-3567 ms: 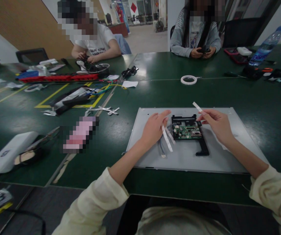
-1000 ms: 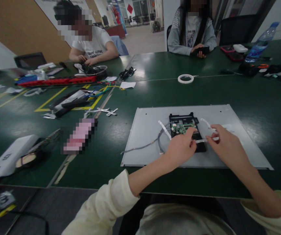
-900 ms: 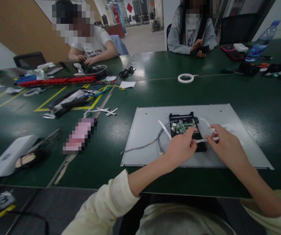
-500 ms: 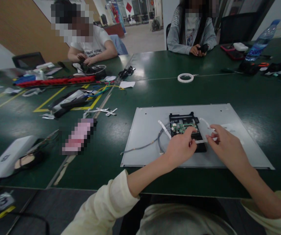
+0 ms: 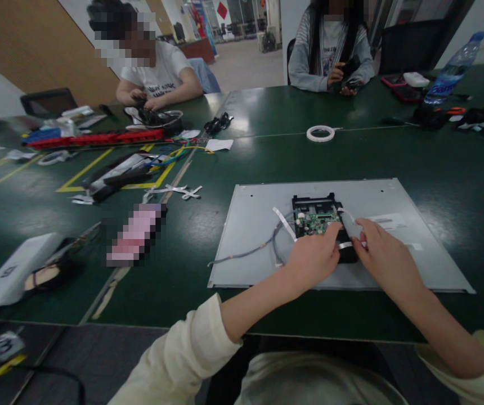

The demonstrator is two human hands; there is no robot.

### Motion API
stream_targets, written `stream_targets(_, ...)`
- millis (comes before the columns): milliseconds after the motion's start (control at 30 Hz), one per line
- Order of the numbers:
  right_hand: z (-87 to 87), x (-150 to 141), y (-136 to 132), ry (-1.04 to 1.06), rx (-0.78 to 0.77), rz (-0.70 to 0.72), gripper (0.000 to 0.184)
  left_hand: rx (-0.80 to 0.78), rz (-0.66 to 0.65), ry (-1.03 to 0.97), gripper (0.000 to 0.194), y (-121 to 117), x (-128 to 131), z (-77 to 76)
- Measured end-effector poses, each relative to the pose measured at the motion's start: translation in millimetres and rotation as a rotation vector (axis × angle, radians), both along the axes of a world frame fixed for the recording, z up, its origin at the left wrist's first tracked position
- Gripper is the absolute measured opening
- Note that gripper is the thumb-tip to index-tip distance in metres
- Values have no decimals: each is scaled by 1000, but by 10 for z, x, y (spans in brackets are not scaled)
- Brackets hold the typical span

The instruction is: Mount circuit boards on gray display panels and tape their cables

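A light grey flat panel (image 5: 250, 225) lies on the green table in front of me. On it sits a black plastic frame (image 5: 347, 256) carrying a green circuit board (image 5: 313, 223). My left hand (image 5: 313, 257) is curled over the frame's lower part, its index finger on the board's right edge; what its fingers grip, if anything, is hidden. Pinched at the frame's right side, my right hand (image 5: 388, 250) holds a pale strip (image 5: 350, 220) that curves up to the frame. A short white strip (image 5: 345, 245) crosses the frame between both hands.
Grey cables (image 5: 250, 254) and a white strip (image 5: 284, 223) lie left of the frame. A tape roll (image 5: 320, 133) is further back. Leftward are a phone (image 5: 136, 233) and a white device (image 5: 16, 270). Two people sit opposite; a water bottle (image 5: 453, 70) stands far right.
My right hand has shifted slightly left and up toward the frame, with the pale strip bent closer. My left hand has barely moved. The person across on the right has raised a dark object.
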State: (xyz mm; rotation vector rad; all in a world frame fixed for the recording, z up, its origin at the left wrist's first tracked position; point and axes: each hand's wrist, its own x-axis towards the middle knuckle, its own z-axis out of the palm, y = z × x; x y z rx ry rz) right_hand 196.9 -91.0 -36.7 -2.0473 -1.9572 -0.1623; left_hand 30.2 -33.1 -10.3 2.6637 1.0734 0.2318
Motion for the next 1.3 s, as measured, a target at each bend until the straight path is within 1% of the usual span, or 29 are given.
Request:
stream_targets(200, 38, -19, -21, -11, 7, -12, 26, 0, 7, -1, 39, 11, -5, 15)
stream_targets(300, 55, -31, -30, -51, 5, -61, 28, 24, 11, 7, 42, 25, -16, 20)
stream_targets(467, 68, -11, -57, -76, -13, -120, 34, 58, 10, 60, 52, 44, -54, 42)
stream_targets(600, 86, 56, -68, -83, -40, -189, 34, 93, 9, 112, 57, 38, -87, 87)
stream_targets(667, 100, 85, -66, -91, -48, -229, 33, 107, 12, 145, 55, 34, -102, 112)
stream_targets(733, 115, 104, -62, -95, -58, -259, 34, 123, 10, 176, 46, 33, -116, 130)
stream_targets(800, 124, 119, -60, -93, -69, -276, 34, 155, -37, 186, 32, 38, -129, 135)
stream_targets(867, 123, 138, -60, -82, -72, -288, 35, 199, -164, 174, 22, 52, -142, 132)
stream_targets(933, 108, 165, -61, -61, -58, -298, 35, 246, -313, 155, 19, 74, -155, 128)
stream_targets(1000, 88, 197, -58, -33, -23, -308, 36, 276, -404, 145, 18, 101, -168, 131)
stream_targets(1100, 89, 249, -34, 62, 45, -304, 37, 287, -451, 158, 17, 134, -184, 151)
stream_targets(1167, 143, 288, 0, 219, 50, -252, 37, 282, -460, 164, 17, 145, -192, 168)
stream_targets(1233, 246, 331, 50, 443, -4, -157, 37, 262, -455, 158, 18, 150, -198, 189)
stream_targets(1300, 381, 369, 117, 681, -103, -33, 37, 218, -434, 125, 17, 166, -206, 221)
